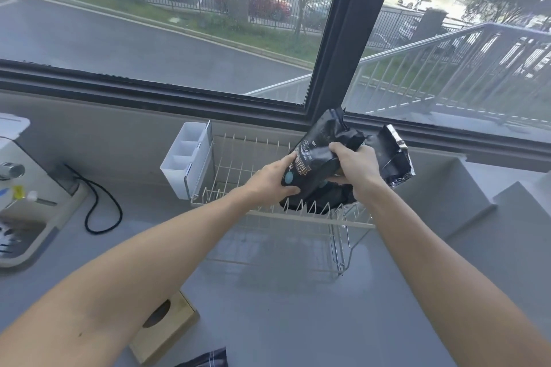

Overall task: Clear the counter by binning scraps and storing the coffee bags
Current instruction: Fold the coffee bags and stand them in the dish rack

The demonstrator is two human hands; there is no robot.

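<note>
A black coffee bag (pixel 320 146) with gold lettering and a blue dot is held tilted over the right end of a white wire dish rack (pixel 238 158). My left hand (pixel 272 179) grips its lower left side. My right hand (pixel 356 167) is closed around its crumpled middle. A second black bag (pixel 395 158) with a torn silver-lined edge sticks out to the right behind my right hand; whether that hand also holds it is unclear. More black bag material (pixel 322 202) lies in the rack beneath.
A white divided cutlery holder (pixel 186 158) hangs on the rack's left end. A pale coffee machine (pixel 21 188) with a black cable (pixel 101 205) stands at left. A wooden tissue box (pixel 165 326) sits near the front. A grey counter step (pixel 465 205) rises at right. A window runs behind.
</note>
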